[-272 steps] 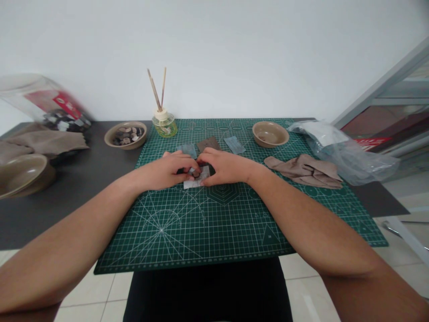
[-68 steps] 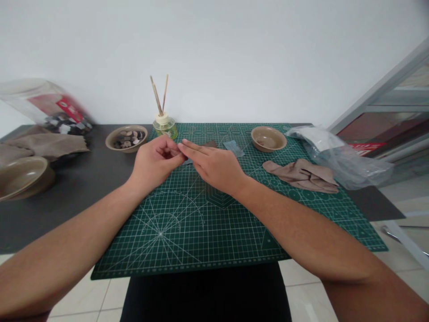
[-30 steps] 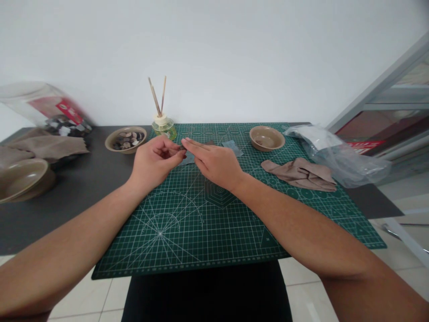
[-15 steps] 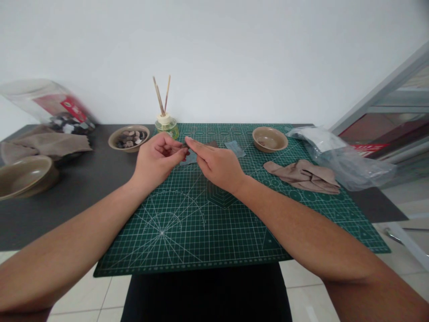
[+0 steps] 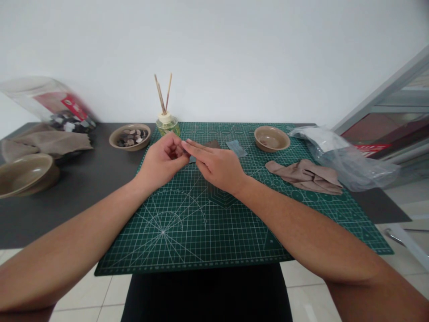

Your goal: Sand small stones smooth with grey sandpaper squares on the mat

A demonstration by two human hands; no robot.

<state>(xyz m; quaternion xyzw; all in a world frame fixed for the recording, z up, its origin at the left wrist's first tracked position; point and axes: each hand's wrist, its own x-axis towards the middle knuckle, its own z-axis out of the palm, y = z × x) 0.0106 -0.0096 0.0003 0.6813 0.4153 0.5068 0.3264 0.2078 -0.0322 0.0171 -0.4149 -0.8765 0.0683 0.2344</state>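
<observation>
Above the mat, my left hand (image 5: 162,156) is closed in a pinch with thumb and forefinger. The small dark piece in it, glimpsed in the earlier frames, is now almost wholly hidden by the fingers. My right hand (image 5: 217,165) lies against those fingertips, its fingers long and pressed together, the thumb out of sight beneath. Whatever is under its fingers cannot be made out. Behind the hands lie a brown square sheet (image 5: 213,144), a pale blue sheet (image 5: 236,147) and a partly covered blue-grey sheet (image 5: 192,159). They look like sandpaper. Beneath is a green cutting mat (image 5: 214,237).
At the left stand a bowl of small dark and pale pieces (image 5: 130,137), a brown bowl (image 5: 27,174), a cloth (image 5: 50,141) and a clear jar (image 5: 63,105). A reed diffuser (image 5: 166,123), another bowl (image 5: 272,138), a crumpled cloth (image 5: 306,175) and a plastic bag (image 5: 351,161) surround the mat.
Nine seconds ago both hands worked a small dark piece on a light grey sheet lying on the mat. That sheet no longer shows there. Recently the right fingers shift slightly against the left fingertips.
</observation>
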